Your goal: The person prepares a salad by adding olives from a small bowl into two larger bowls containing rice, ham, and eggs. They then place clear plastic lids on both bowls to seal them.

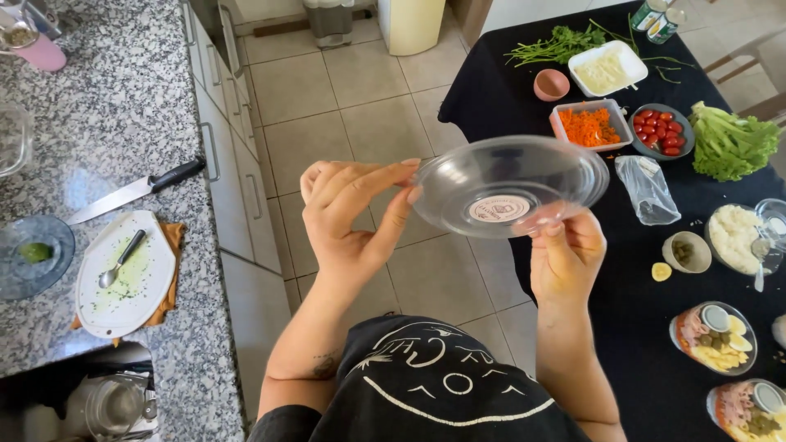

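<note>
I hold a clear, empty plastic bowl (509, 185) up in front of me, over the tiled floor. A round label shows on its base. My left hand (354, 214) pinches the bowl's left rim between thumb and fingers. My right hand (565, 252) grips the lower right rim from beneath. The bowl tilts slightly toward me.
A black-clothed table (630, 311) on the right carries grated carrot (588, 124), cherry tomatoes (658, 129), lettuce (730, 142), herbs, a plastic bag and filled salad bowls (714, 336). A granite counter (106, 115) on the left bears a knife (135, 190), a cutting board with a spoon (124, 270) and a glass plate.
</note>
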